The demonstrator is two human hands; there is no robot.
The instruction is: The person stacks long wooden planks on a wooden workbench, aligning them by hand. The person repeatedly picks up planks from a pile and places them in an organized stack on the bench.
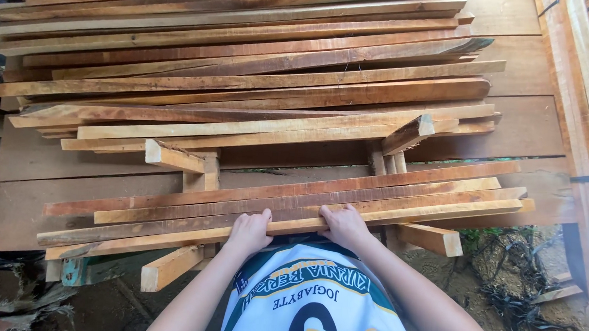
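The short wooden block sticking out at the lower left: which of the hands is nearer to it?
Left. The left hand grips the strips just right of the block; the right hand is farther right.

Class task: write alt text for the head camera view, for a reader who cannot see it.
Seen from above, a person's left hand and right hand grip the nearest wooden slat of a near stack resting on crosspieces. A larger slat pile lies behind on wide planks.
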